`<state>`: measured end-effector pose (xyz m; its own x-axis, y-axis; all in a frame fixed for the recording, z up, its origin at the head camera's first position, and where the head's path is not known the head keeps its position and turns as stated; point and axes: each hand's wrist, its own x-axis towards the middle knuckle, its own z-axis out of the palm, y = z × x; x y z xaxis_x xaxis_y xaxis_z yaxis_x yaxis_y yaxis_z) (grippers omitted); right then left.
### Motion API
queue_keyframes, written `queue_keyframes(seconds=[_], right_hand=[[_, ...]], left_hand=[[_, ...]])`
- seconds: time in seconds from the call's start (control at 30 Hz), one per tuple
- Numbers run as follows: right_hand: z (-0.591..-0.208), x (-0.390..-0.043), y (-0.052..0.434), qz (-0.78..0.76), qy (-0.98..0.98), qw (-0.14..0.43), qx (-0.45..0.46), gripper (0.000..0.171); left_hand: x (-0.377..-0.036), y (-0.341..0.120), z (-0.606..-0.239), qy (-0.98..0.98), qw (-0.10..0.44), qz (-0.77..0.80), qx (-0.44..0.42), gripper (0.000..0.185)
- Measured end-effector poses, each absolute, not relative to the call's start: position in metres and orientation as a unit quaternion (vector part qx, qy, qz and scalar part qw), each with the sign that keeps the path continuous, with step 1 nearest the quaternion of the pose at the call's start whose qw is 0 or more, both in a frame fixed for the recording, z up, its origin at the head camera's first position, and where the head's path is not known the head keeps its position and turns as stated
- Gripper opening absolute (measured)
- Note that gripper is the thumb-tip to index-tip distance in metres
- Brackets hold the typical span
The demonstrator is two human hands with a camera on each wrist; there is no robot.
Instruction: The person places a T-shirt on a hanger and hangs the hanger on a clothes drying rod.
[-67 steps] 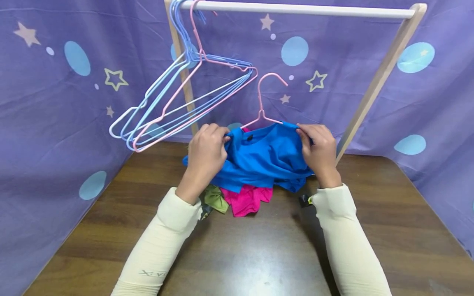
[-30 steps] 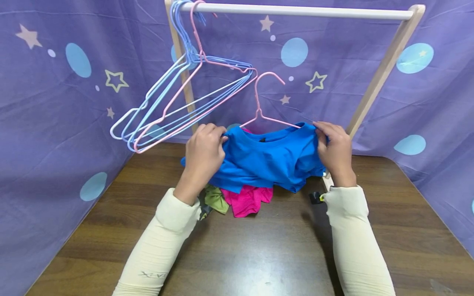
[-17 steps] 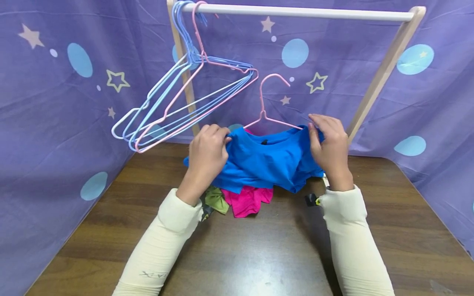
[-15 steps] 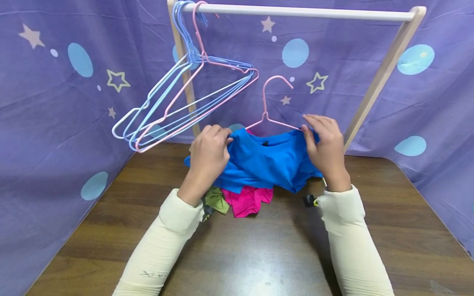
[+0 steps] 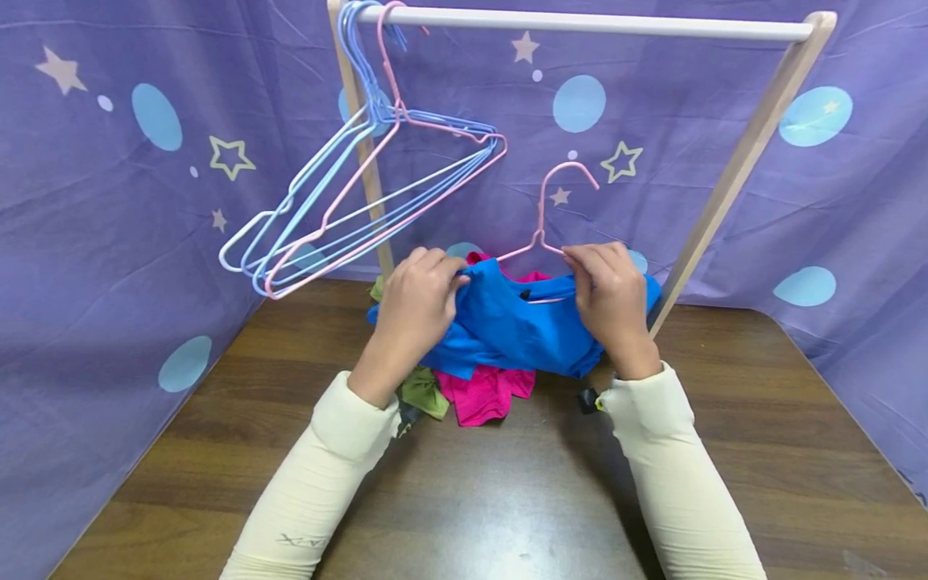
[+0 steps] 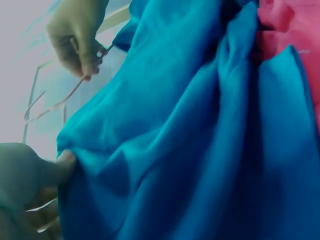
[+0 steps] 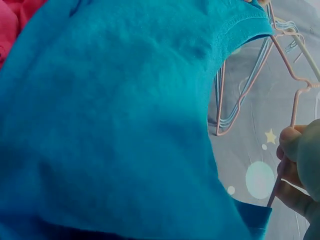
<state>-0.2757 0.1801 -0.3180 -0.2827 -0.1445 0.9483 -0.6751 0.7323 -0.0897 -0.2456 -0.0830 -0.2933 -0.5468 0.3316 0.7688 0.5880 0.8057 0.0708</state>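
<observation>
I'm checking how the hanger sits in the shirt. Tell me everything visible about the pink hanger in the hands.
The pink hanger is thin coated wire with an open hook on top, upright and tilted slightly. Its hook is free of the rail. Its shoulders run into the blue shirt. The right hand pinches its arm near the neck; the left hand grips the shirt.

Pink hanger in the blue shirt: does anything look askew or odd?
Yes. The pink hanger tilts, hook leaning right, and only partly sits inside the bunched blue shirt; its wire shows through the neck opening. The left hand grips the shirt's shoulder, and the right hand pinches the hanger wire.
</observation>
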Motion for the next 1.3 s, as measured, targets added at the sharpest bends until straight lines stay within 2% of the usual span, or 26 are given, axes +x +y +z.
queue_keyframes(seconds=[0.2,0.33,0.5,0.93,1.2,1.3], right_hand=[[-0.317,-0.276,0.186,0.26,-0.756,0.553,0.234,0.014],[-0.315,-0.275,0.189,0.269,-0.751,0.561,0.221,0.016],[-0.314,-0.275,0.19,0.278,-0.749,0.562,0.216,0.015],[-0.316,-0.276,0.192,0.277,-0.756,0.558,0.2,0.019],[-0.317,-0.276,0.191,0.276,-0.757,0.559,0.195,0.021],[-0.317,-0.277,0.19,0.279,-0.753,0.564,0.193,0.02]], left_hand=[[-0.241,-0.105,-0.275,-0.923,0.253,-0.187,-0.223,0.04],[-0.242,-0.123,-0.267,-0.945,0.175,-0.19,-0.202,0.029],[-0.244,-0.137,-0.264,-0.945,0.152,-0.197,-0.213,0.015],[-0.238,-0.154,-0.257,-0.957,0.073,-0.183,-0.213,0.026],[-0.24,-0.165,-0.259,-0.962,0.035,-0.137,-0.233,0.011],[-0.241,-0.169,-0.26,-0.965,0.021,-0.124,-0.23,0.012]])
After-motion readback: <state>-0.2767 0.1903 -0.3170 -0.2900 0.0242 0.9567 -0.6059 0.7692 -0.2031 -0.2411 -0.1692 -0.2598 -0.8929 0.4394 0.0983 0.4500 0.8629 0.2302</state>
